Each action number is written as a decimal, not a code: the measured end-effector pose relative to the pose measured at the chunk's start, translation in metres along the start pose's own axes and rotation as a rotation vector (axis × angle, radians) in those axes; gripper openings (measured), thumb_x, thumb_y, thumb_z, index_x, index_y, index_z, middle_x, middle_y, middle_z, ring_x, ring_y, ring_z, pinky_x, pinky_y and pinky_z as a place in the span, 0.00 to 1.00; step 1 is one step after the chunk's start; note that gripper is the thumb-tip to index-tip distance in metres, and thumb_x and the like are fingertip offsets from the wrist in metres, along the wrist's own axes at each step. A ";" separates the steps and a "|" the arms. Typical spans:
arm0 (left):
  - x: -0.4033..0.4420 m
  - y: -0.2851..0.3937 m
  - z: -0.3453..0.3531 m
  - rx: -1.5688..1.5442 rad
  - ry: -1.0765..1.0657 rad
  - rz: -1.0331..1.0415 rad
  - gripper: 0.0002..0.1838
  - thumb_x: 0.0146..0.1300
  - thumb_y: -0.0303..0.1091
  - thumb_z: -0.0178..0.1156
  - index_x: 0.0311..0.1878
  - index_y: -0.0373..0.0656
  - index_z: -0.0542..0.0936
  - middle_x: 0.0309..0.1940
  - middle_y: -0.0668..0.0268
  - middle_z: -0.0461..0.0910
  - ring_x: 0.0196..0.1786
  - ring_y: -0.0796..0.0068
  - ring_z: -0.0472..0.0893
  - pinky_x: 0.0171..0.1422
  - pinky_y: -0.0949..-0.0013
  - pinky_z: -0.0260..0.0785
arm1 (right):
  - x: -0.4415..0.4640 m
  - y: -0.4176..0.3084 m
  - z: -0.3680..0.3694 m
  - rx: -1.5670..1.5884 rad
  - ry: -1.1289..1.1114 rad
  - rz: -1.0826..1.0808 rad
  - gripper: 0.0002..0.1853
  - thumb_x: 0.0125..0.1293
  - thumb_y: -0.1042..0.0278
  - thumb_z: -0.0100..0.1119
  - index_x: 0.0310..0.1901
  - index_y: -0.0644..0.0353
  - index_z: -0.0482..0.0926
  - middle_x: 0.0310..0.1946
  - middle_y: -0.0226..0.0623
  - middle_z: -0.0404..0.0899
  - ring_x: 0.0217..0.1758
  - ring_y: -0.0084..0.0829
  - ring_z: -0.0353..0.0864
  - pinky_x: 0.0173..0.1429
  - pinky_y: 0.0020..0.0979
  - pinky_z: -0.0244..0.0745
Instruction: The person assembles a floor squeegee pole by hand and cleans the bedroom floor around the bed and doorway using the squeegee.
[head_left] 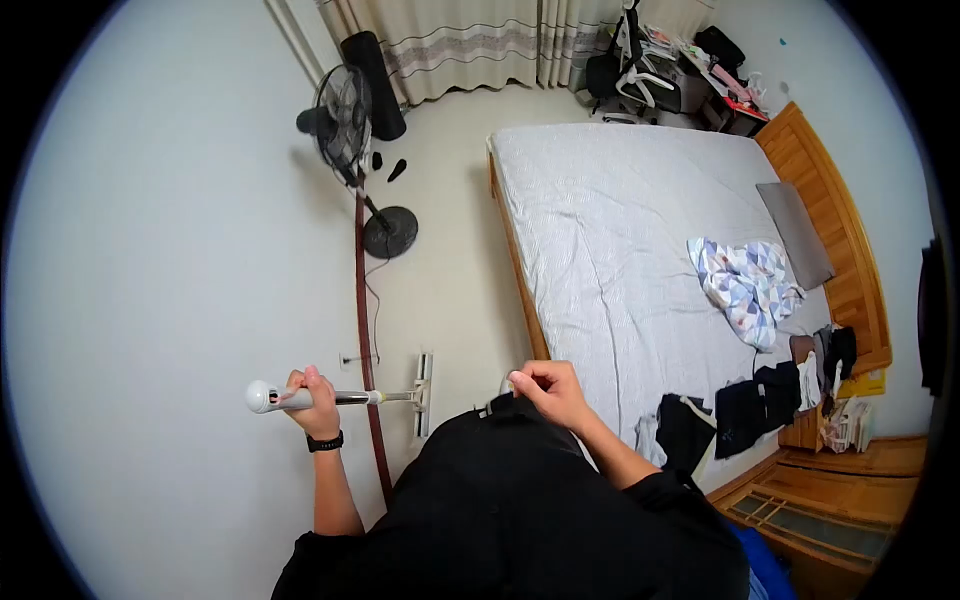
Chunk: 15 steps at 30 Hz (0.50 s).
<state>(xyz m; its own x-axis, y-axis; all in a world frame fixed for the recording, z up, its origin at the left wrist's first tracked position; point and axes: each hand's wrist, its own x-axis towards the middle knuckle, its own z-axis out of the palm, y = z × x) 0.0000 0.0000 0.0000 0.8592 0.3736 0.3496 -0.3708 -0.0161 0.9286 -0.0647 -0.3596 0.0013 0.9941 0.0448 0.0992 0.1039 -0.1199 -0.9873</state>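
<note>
My left hand (315,400), with a black watch on its wrist, is wrapped around the pale grip of a mop (352,398). The mop's silver pole runs down to a narrow flat head (422,400) near the floor, between the wall and the bed. In front of my dark clothing, my right hand (552,393) is closed, thumb against curled fingers. A small pale shape shows beside its fingertips; what it is, and whether the hand holds it, I cannot make out.
Against the left wall stands a black fan (390,232), its cord trailing along the floor. A bed (600,260) fills the right side, with a patterned cloth (745,285) and dark clothes (740,415) on it. Farther back are an office chair (640,85) and curtains (465,50).
</note>
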 end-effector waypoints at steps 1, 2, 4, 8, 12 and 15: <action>0.028 -0.002 0.017 0.001 0.031 0.026 0.18 0.70 0.27 0.56 0.28 0.46 0.58 0.17 0.73 0.63 0.15 0.85 0.63 0.18 0.78 0.59 | 0.033 -0.003 -0.009 0.006 -0.014 0.002 0.16 0.70 0.63 0.61 0.24 0.62 0.81 0.14 0.22 0.69 0.19 0.12 0.60 0.23 0.22 0.53; 0.053 -0.005 0.035 0.002 0.061 0.051 0.18 0.69 0.27 0.56 0.28 0.46 0.58 0.16 0.74 0.63 0.15 0.85 0.63 0.18 0.79 0.57 | 0.063 -0.005 -0.018 0.012 -0.029 0.004 0.17 0.70 0.63 0.61 0.24 0.62 0.80 0.14 0.21 0.68 0.18 0.11 0.59 0.23 0.22 0.52; 0.097 -0.016 0.073 0.030 0.026 0.066 0.18 0.69 0.26 0.56 0.27 0.46 0.58 0.16 0.74 0.63 0.15 0.86 0.63 0.18 0.79 0.57 | 0.120 -0.020 -0.041 -0.017 -0.020 -0.012 0.17 0.70 0.63 0.61 0.24 0.63 0.80 0.14 0.21 0.67 0.18 0.11 0.59 0.22 0.22 0.52; 0.168 -0.062 0.139 0.020 0.037 0.068 0.19 0.69 0.26 0.57 0.24 0.46 0.59 0.15 0.74 0.63 0.16 0.86 0.63 0.19 0.79 0.56 | 0.210 -0.005 -0.072 -0.004 -0.002 -0.021 0.16 0.70 0.64 0.61 0.24 0.63 0.80 0.14 0.21 0.67 0.19 0.11 0.58 0.22 0.22 0.52; 0.260 -0.135 0.189 0.066 -0.002 0.052 0.18 0.68 0.28 0.58 0.25 0.43 0.61 0.16 0.73 0.64 0.18 0.85 0.65 0.22 0.77 0.60 | 0.305 0.008 -0.077 -0.010 0.003 0.035 0.17 0.70 0.64 0.61 0.24 0.63 0.79 0.14 0.21 0.66 0.19 0.11 0.58 0.23 0.22 0.52; 0.342 -0.182 0.231 0.268 -0.057 0.226 0.17 0.66 0.28 0.61 0.25 0.41 0.64 0.18 0.73 0.66 0.21 0.83 0.68 0.27 0.75 0.63 | 0.394 0.019 -0.069 -0.079 0.018 0.049 0.16 0.69 0.65 0.61 0.24 0.63 0.79 0.14 0.22 0.66 0.19 0.12 0.59 0.23 0.22 0.53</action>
<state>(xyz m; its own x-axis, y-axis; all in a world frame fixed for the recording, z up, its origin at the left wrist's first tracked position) 0.4429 -0.0837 -0.0209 0.7874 0.2804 0.5490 -0.4545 -0.3375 0.8243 0.3311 -0.4122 0.0300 0.9984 0.0192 0.0541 0.0569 -0.1994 -0.9783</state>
